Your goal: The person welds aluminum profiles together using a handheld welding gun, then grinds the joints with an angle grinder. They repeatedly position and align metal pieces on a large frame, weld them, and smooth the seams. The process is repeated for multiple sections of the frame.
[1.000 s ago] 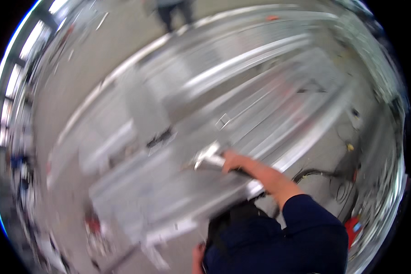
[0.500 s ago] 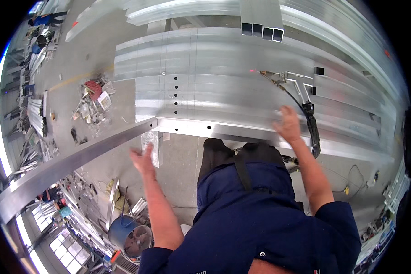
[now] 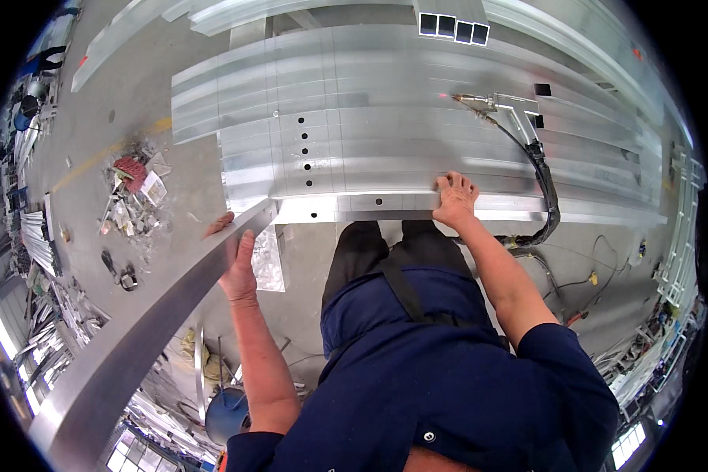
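Left hand (image 3: pixel 236 267) is gripping the bar (image 3: pixel 157 322); its long axis is running diagonally, far end butting the panel (image 3: pixel 385 149) at its near-left corner, near end pointing lower left. Right hand (image 3: pixel 455 198) is lying open, flat on the panel's near edge, grasping nothing.

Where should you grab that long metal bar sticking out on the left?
Probably grip the bar near the end by the panels, from its right side, where the left hand already wraps its edge. It is long and slanted, so a second hold farther down would steady it.
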The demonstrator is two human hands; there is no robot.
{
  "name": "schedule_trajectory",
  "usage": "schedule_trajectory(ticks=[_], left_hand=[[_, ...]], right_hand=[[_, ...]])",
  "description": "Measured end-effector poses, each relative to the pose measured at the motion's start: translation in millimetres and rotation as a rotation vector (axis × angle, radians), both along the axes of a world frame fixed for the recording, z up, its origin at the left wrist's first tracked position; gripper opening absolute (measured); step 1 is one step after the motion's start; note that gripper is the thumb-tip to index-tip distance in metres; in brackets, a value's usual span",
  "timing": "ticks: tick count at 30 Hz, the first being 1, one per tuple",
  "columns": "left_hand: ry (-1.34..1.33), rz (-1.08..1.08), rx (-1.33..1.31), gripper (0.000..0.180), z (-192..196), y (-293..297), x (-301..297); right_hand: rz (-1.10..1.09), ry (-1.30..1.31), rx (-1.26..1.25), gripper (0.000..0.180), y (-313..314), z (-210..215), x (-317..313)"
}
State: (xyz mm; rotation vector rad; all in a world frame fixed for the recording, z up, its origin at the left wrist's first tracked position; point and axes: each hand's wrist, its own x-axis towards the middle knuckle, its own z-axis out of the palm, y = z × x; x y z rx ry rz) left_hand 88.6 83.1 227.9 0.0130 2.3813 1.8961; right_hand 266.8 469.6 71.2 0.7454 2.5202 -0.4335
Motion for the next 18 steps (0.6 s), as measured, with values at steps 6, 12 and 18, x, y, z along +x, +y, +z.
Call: schedule_trajectory(ticks=[6,12,18], left_hand=[[0.089,-0.023,-0.098,0.055,-2,30,13],[0.127,-0.020,-0.170,0.054,-3,40,19],[0.157,-0.027,-0.236,0.052,-11,54,24]], right_hand=[[-0.027,0.028,-0.038,0.060,-2,9,-2],[-0.048,0.074,-0.093,0.061,-1,4,2],[-0.061,-0.016,-0.112,0.063,5,14,1]])
